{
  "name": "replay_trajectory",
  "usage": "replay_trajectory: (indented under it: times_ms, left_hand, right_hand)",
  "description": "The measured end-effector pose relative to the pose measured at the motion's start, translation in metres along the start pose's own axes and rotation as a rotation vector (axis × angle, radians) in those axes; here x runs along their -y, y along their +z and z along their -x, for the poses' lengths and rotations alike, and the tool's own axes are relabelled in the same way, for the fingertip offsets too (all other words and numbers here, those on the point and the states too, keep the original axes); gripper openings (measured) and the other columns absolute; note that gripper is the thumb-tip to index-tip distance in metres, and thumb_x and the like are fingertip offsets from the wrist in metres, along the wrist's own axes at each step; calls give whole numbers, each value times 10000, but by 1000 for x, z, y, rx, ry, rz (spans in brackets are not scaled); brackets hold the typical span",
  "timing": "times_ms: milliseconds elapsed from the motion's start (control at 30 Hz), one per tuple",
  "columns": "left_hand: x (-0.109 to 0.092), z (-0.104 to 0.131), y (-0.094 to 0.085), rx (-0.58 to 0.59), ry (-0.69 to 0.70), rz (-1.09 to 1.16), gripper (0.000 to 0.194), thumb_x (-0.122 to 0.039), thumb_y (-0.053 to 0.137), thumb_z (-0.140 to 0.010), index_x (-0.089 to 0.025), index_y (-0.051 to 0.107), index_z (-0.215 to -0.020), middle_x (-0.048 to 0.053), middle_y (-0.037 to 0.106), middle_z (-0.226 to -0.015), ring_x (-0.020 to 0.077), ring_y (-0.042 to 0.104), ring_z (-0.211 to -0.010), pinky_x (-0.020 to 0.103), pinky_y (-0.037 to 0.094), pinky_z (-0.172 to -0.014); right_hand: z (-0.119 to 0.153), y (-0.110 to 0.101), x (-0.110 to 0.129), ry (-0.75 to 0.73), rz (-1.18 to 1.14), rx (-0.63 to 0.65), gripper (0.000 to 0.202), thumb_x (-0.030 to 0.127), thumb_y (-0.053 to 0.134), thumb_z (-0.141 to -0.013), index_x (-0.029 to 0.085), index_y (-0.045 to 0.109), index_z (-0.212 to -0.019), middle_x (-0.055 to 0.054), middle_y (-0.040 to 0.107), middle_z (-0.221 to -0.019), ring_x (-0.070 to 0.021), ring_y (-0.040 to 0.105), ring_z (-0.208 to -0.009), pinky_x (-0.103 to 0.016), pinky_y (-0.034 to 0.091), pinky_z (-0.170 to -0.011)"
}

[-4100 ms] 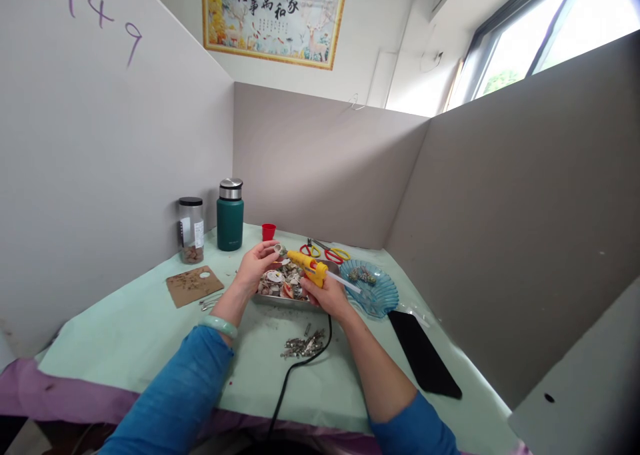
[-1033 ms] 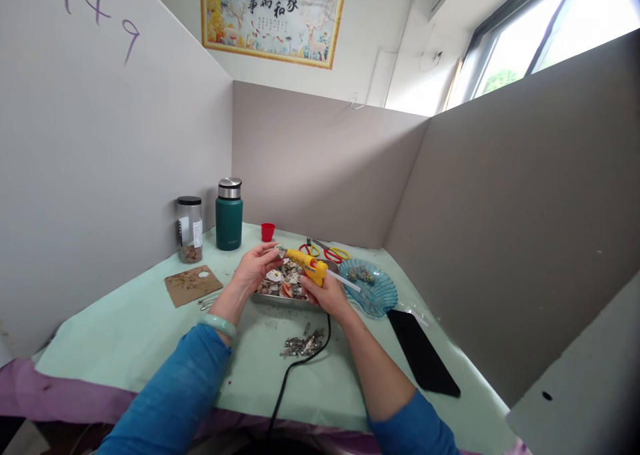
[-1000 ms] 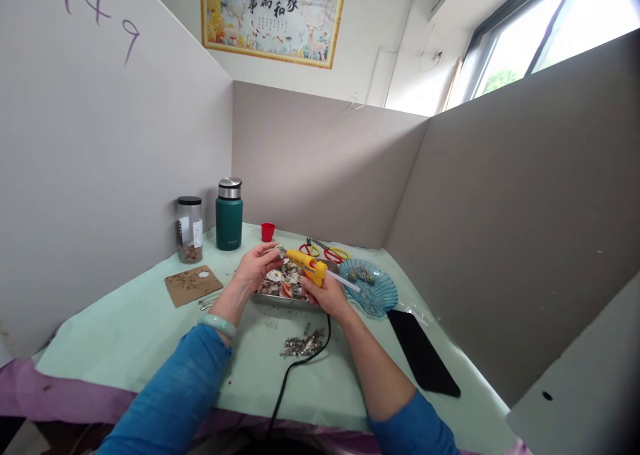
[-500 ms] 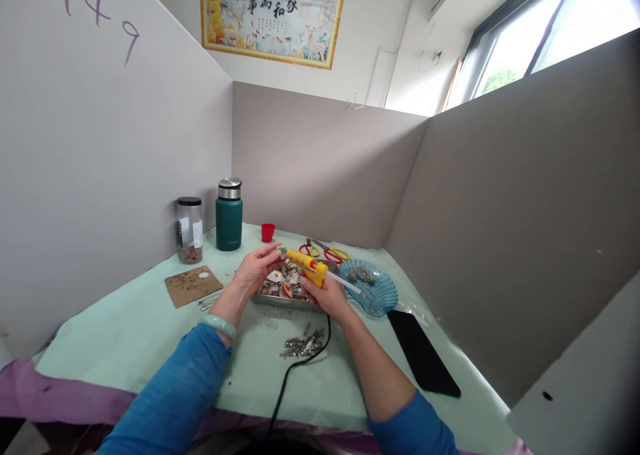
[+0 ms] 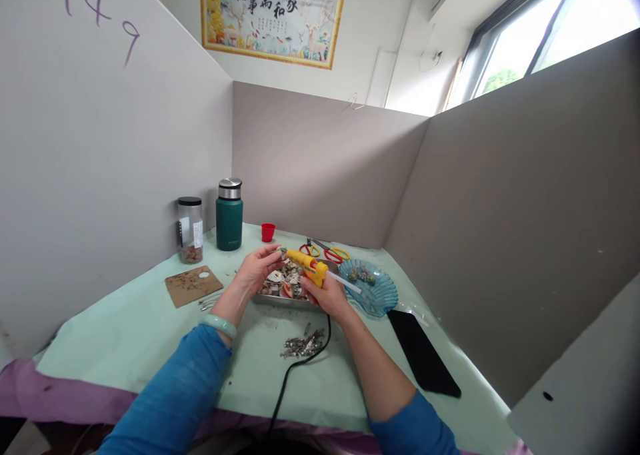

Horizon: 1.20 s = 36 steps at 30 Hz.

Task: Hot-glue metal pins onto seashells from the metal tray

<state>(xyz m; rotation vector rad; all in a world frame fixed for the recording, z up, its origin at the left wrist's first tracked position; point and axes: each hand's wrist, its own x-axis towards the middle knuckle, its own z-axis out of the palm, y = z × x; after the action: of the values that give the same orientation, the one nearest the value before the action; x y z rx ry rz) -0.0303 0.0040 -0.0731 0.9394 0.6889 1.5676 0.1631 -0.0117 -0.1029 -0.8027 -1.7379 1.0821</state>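
My right hand (image 5: 327,293) is wrapped round a yellow hot glue gun (image 5: 307,266); a white glue stick (image 5: 345,282) juts from its back end. The gun's nozzle points left, at a small greenish piece (image 5: 283,251) pinched between the fingertips of my left hand (image 5: 259,267). That piece is too small and too covered to name. Below both hands lies a metal tray (image 5: 285,302) of mixed shells and shell-like bits (image 5: 280,283). Nearer to me is a pile of small metal clips (image 5: 303,344), with the gun's black cord (image 5: 290,368) running beside it.
At right stand a blue shell-shaped dish (image 5: 383,295) with small clusters in it and a black flat slab (image 5: 423,355). Scissors (image 5: 333,252) and a red cup (image 5: 268,232) lie behind. To the left are a green flask (image 5: 229,222), a jar (image 5: 190,232) and brown cardboard (image 5: 193,287).
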Motion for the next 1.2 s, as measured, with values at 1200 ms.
replay_trajectory:
  times_ms: [1200]
  left_hand:
    - [-4, 2, 1, -25, -23, 27, 237, -96, 725, -707, -92, 639, -928, 89, 698, -857, 148, 675, -727, 267, 569, -709]
  right_hand:
    - [2, 1, 3, 29, -10, -26, 369, 489, 613, -769, 169, 568, -947, 35, 556, -591, -62, 399, -401, -191, 310, -371]
